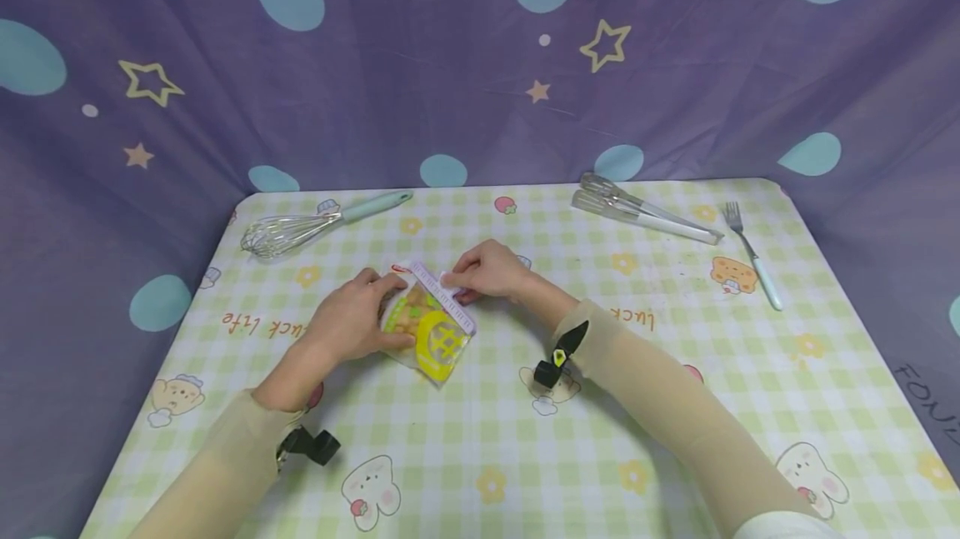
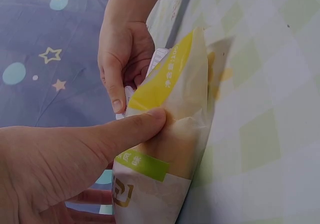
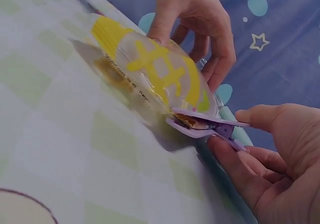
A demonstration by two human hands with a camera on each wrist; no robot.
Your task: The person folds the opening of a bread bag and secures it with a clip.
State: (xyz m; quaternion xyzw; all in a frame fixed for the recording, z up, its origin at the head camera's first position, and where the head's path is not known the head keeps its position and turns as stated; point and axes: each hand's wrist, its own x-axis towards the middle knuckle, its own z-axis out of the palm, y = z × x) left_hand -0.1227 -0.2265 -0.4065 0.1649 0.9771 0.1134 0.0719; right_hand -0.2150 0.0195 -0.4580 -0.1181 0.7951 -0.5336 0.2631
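A clear plastic food bag (image 1: 438, 356) with yellow and green print and light brown food inside is held tilted over the table's middle. My left hand (image 1: 351, 318) grips it from the left, the thumb (image 2: 142, 126) pressed on its printed face and the other fingers behind. A long lilac bag clip (image 1: 444, 299) lies across the bag's upper right edge. My right hand (image 1: 491, 271) pinches the clip's handles between thumb and fingers. In the right wrist view, the two bars of the clip (image 3: 192, 130) stand apart with the bag's edge between them.
A balloon whisk (image 1: 292, 235) with a mint handle lies at the back left. Metal tongs (image 1: 648, 218) with pale handles and a fork (image 1: 753, 260) lie at the back right. A purple patterned curtain (image 1: 450, 89) hangs behind the checked tablecloth (image 1: 570, 456).
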